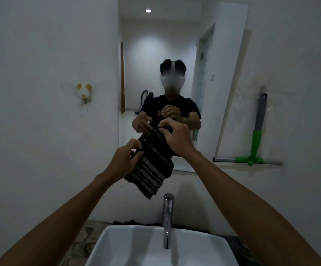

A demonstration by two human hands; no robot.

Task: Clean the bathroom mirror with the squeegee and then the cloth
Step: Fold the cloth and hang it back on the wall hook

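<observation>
Cloth (152, 162): dark woven fabric with pale check lines and a paler striped band low down; soft, folded in layers, hanging slantwise in the air before the lower part of the mirror, above the tap.
Left hand (126, 158): grip pressed together, fingers and thumb pinching the cloth's left edge.
Right hand (175, 138): grip pressed together, fingertips pinching the cloth's top corner, higher than the left.
Mirror (175, 35): tall, flat, frameless glass on the white wall; reflects both hands and the cloth.
Squeegee (257, 131): on the wall right of the mirror, well apart from both hands; grey handle uppermost, green plastic neck, long thin metal blade level at the bottom.
Tap (167, 217): upright chrome column, shiny.
Sink (136, 246): white, glossy, square-cornered basin.
Counter (85, 239): marbled pattern, beside the sink.
</observation>
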